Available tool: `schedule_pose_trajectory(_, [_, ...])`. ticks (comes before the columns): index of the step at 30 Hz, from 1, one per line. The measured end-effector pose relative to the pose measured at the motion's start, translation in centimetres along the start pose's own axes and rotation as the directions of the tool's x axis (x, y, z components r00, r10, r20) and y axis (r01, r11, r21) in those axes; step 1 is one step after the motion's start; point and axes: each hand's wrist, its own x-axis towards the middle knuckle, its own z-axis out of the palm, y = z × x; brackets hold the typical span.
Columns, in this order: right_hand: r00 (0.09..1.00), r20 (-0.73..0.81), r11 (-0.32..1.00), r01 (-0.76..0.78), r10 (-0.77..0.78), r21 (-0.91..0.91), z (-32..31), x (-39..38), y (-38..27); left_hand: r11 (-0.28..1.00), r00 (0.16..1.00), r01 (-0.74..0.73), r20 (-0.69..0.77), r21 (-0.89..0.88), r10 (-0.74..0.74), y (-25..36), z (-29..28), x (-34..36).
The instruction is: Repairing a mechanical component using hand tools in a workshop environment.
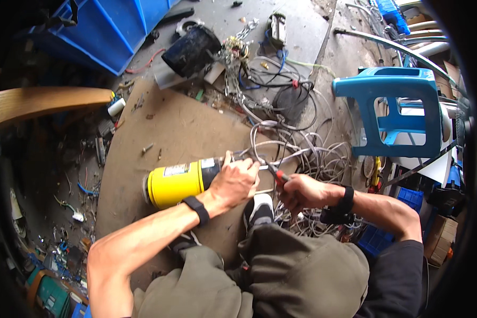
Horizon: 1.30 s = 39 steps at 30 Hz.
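Note:
A yellow cylindrical device (175,184) with a black end and pale labels lies on its side on the brown board in front of me. My left hand (234,180) is closed at its black end, by the cables coming out there; its fingers hide just what they pinch. To the right, my right hand (304,192) is wrapped round a tool with a red and black handle (281,176). The tool's dark front end points up and left toward the cables beside my left hand. Its exact kind is hard to make out. Loops of grey cable (315,156) lie tangled behind and below my right hand.
A brown board (127,138) covers the floor under the device. At right a blue plastic stool (387,111) lies on its side. Farther off are a black cylinder (192,51), a blue crate (108,32) and a chain (232,79). Small scraps litter the left floor.

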Motion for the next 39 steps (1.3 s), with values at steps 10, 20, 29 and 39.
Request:
schedule_pose_trajectory(10, [0.998,0.020,0.999,0.051,-0.051,0.004,-0.6,0.5,1.0,1.000,0.993,-0.019,0.115,-0.005,0.020,-0.7,0.0,-0.1])
schedule_pose_trajectory(20, [0.880,0.010,0.650,0.359,-0.476,-0.670,-1.7,2.5,-1.4,0.979,0.993,0.121,0.028,-0.162,-0.118,-3.3,-3.3,3.0])
schedule_pose_trajectory(29, [0.252,0.446,-0.399,0.218,-0.859,-0.891,-8.0,8.3,-0.8,0.997,0.998,-0.026,-0.060,-0.077,0.021,-2.0,-2.6,2.7])
schedule_pose_trajectory(39, [0.428,0.084,0.017,0.227,-0.900,-0.974,-9.6,6.1,1.5,0.988,0.993,0.060,-0.092,-0.140,-0.073,-2.1,-3.2,2.9])
